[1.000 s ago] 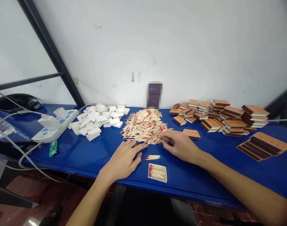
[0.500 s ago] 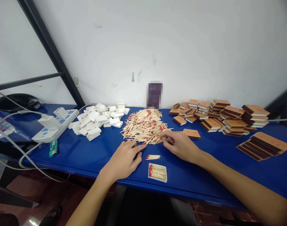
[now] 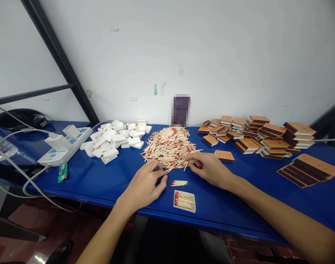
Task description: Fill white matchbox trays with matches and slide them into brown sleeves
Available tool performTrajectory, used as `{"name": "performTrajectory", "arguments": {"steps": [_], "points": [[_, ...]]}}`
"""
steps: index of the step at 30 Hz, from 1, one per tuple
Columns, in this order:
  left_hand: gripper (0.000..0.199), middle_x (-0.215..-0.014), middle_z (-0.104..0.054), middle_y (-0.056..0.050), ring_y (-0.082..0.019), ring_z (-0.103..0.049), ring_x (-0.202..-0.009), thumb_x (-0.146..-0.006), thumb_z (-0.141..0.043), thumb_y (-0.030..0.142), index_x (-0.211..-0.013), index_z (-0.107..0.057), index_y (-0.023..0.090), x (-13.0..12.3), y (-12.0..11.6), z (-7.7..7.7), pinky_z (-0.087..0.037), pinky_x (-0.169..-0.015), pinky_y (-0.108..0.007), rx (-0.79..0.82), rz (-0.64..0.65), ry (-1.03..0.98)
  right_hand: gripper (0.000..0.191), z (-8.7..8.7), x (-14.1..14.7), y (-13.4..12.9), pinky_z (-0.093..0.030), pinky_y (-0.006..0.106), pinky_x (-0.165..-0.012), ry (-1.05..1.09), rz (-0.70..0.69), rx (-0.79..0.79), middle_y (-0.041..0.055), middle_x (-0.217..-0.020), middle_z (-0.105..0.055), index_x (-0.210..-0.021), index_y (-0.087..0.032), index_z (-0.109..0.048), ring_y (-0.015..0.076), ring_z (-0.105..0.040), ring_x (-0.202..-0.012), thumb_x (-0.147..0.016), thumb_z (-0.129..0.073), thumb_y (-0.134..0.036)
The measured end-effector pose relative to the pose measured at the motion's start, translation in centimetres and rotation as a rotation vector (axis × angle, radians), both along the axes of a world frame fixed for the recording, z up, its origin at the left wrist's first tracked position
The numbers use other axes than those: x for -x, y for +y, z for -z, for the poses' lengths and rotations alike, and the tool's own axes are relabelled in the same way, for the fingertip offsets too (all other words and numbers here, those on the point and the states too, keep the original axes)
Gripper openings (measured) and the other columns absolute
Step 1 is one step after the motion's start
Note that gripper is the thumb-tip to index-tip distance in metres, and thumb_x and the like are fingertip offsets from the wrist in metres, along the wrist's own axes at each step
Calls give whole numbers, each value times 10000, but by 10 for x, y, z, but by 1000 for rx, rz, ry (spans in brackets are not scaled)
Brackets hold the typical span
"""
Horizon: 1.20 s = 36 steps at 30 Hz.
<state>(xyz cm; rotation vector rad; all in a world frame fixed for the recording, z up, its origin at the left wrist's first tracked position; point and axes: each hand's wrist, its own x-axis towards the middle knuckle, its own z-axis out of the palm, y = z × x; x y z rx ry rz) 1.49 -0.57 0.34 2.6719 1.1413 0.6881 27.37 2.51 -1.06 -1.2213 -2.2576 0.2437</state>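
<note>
A heap of red-tipped matchsticks (image 3: 167, 146) lies on the blue table in front of me. At its near left edge my left hand (image 3: 148, 182) rests with fingers bent and apart, thumb away from the index finger. My right hand (image 3: 207, 167) reaches into the heap's right side, its thumb and index finger pinched on a matchstick (image 3: 185, 167), whose end shows below the fingertips. Between the hands and the table edge lies a small row of matchsticks (image 3: 179, 183). Nearer me sits a white matchbox tray (image 3: 194, 209) partly filled with matchsticks, heads to the left.
White empty trays (image 3: 119, 138) are piled left of the heap. Brown matchbox sleeves (image 3: 272, 143) stand stacked at right, with one sleeve (image 3: 224, 156) apart near my right hand. At far left are a power strip (image 3: 71, 146), cables and a green packet (image 3: 62, 172).
My left index finger has drawn back and curled a little toward the thumb. My right fingers have shifted slightly at the heap's edge, and a matchstick there now points downward.
</note>
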Motion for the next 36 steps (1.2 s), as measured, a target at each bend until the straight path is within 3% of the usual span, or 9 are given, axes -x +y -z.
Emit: {"name": "performTrajectory", "arguments": {"steps": [12, 28, 36], "points": [[257, -1167, -646, -62, -228, -576, -1110, -977, -486, 244, -1130, -689, 207, 0, 2, 3, -469, -1008, -429, -19, 33, 51, 147, 1, -1, 2, -382, 251, -572, -1, -12, -9, -29, -581, -483, -866, -189, -645, 138, -466, -543, -911, -510, -224], [223, -997, -711, -33, -200, -594, -964, -974, -489, 199, -956, -712, 183, -2, 3, 3, -467, -923, -377, -32, 67, 34, 133, 4, -1, 2, -353, 244, -552, 5, -6, -4, -32, -590, -479, -862, -188, -613, 134, -450, -539, -914, -496, -224], [259, -799, -701, -35, -190, -613, -807, -943, -535, 254, -762, -699, 169, -3, 3, 3, -465, -813, -373, -76, -80, 30, 111, 2, -1, 2, -351, 242, -552, 15, -1, 10, -21, -617, -523, -860, -188, -607, 135, -464, -548, -906, -507, -203]]}}
